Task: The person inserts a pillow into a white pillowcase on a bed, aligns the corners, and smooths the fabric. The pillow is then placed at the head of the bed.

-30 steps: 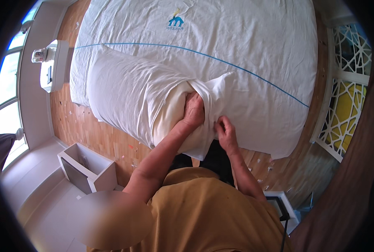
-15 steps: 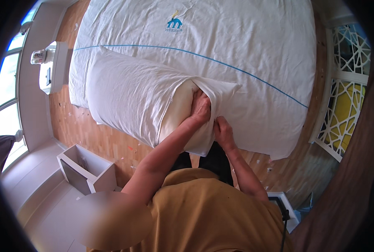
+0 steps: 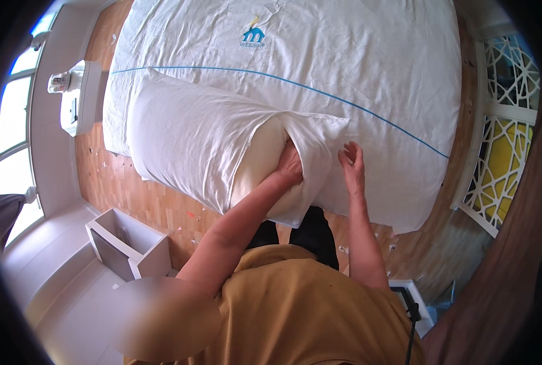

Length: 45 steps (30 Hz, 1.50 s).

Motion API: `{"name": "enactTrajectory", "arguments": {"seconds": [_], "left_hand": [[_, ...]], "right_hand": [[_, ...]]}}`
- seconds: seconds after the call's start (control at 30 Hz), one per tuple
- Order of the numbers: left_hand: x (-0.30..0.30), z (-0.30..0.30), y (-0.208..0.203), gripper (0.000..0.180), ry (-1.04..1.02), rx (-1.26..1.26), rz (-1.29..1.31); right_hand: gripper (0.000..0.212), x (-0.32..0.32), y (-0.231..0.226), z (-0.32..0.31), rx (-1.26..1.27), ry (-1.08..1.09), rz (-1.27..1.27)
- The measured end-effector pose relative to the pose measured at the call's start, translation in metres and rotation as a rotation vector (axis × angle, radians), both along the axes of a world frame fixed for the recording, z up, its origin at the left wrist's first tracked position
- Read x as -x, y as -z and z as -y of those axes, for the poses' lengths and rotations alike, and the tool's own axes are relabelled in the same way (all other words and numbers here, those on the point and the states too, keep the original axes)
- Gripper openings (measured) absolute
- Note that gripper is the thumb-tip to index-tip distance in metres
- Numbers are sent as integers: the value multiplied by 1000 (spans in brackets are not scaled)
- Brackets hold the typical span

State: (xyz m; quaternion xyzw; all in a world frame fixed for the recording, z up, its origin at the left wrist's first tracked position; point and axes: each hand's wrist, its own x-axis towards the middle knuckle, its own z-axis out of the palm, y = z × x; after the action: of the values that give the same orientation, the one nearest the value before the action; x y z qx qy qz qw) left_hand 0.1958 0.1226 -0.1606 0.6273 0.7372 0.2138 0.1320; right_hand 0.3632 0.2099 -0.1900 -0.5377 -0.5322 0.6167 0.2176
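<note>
Beside the left hand (image 3: 291,164) lies the pillow (image 3: 262,149).

Free room right of pillowcase (image 3: 189,131)

The person's left hand (image 3: 290,165) reaches into the open end of a white pillowcase (image 3: 192,134), against the cream pillow (image 3: 262,149) inside; I can't make out its fingertips. The right hand (image 3: 352,159) hangs loosely curled just beside the case's edge. The pillow lies on a white bedcover (image 3: 399,79) crossed by a blue stripe (image 3: 307,89), with wooden floor (image 3: 167,207) below.
</note>
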Motion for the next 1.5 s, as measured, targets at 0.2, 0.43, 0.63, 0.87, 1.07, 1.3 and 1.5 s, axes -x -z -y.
{"name": "enactTrajectory", "arguments": {"seconds": [0.2, 0.43, 0.63, 0.87, 1.07, 1.3, 1.5], "left_hand": [[7, 3, -24, 55, -129, 244, 494], [-8, 61, -47, 43, -318, 2, 1062], [-18, 85, -81, 24, -504, 176, 1553], [-40, 142, -103, 37, -696, 282, 1482], [-71, 254, -64, 29, -753, 367, 1118], [1, 292, -122, 19, -929, -68, 816], [27, 241, -170, 14, -719, -38, 814]], "right_hand": [[67, 43, -2, -31, 427, -291, -215], [53, 47, -11, -20, 457, 34, -344], [48, 49, -7, -23, 459, 38, -363], [45, 64, -6, -13, 254, 28, -210], [42, 63, -22, -11, 219, 153, -323], [42, 69, -66, -29, 92, 118, -293], [42, 74, -115, -34, 51, 54, -322]]}}
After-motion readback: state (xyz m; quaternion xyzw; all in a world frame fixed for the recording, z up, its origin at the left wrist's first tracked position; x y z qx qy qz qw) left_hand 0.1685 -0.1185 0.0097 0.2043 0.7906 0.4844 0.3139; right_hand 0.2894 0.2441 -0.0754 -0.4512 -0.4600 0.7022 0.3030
